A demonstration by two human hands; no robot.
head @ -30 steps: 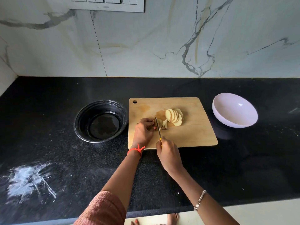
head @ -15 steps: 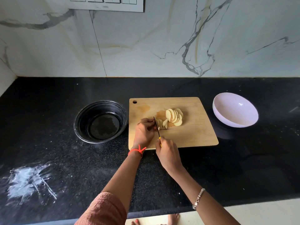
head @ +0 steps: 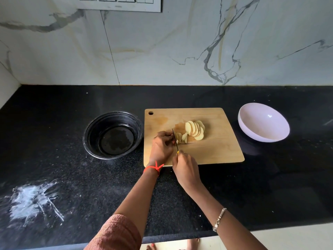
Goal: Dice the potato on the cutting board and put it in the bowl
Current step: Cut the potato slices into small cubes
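Two bowls flank your cutting board (head: 216, 148): a black bowl (head: 90, 141) just beside its left edge and a pale bowl (head: 252, 123) apart on the right. Your left hand (head: 161, 147) curls onto the potato (head: 181, 138), near the fanned slices (head: 195, 129). Your right hand (head: 185, 170) grips the knife (head: 174, 139), blade against your left fingertips. A white smear (head: 30, 201) marks the counter (head: 270, 186).

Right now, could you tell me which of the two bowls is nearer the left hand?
The black bowl, just left of the board beside the left hand; the white bowl sits past the board's right edge.
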